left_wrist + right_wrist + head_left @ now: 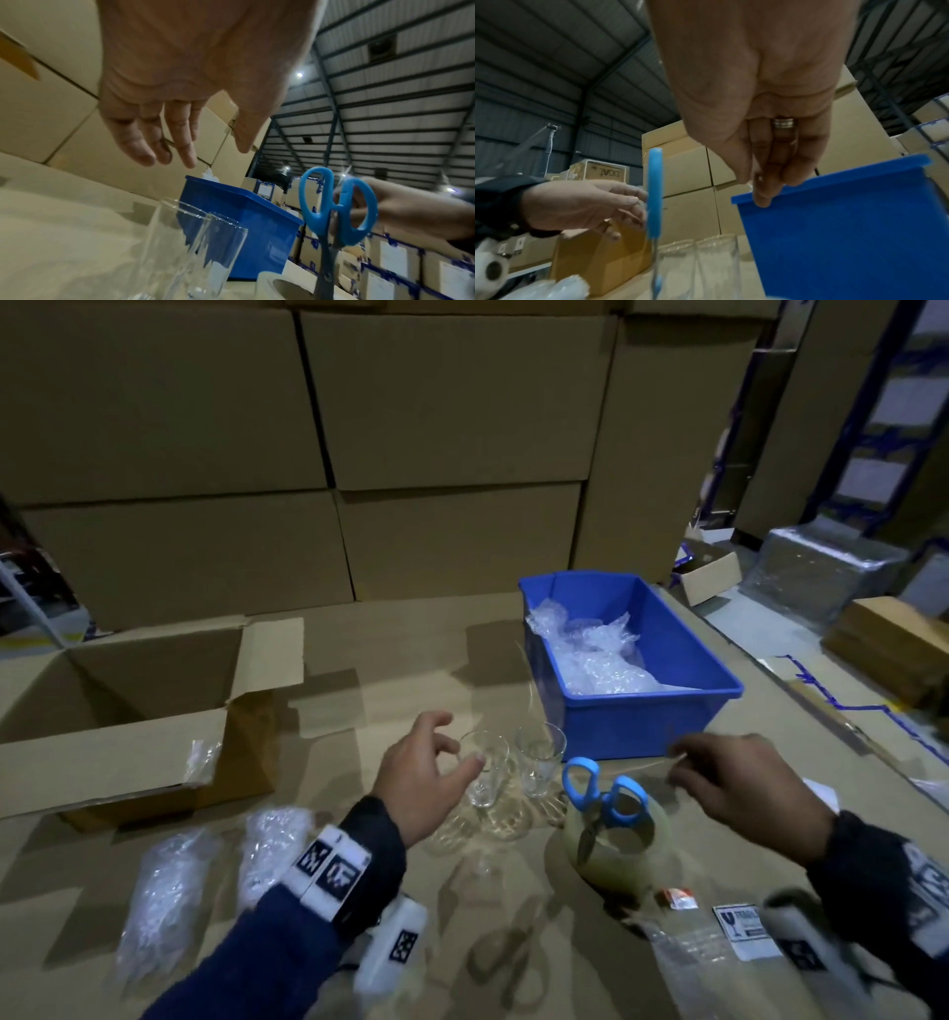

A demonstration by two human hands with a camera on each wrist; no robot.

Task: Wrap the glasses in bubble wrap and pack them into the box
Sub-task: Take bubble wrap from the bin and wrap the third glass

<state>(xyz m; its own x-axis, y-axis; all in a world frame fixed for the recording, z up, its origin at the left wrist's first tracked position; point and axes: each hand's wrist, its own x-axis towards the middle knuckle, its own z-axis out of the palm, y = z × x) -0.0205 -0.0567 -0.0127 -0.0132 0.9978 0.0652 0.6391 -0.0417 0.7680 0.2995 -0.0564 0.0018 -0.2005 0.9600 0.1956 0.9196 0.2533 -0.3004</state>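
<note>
Two clear, smooth-walled drinking glasses (485, 770) (539, 757) stand upright side by side on the cardboard-covered table (411, 660), just in front of a blue rigid plastic bin (719, 670) holding crinkled bubble wrap (590, 654). The left hand (426, 773) hovers at the nearer glass, fingers spread and loosely curved, gripping nothing. The right hand (739, 788) hangs near the bin with fingers together (whether it pinches anything, I cannot tell). Blue-handled scissors (606, 798) stand in a tape roll (616, 860). An open brown cardboard box (118, 752) sits at the left, with two bubble-wrapped bundles (159, 891) (269, 845) near it.
</note>
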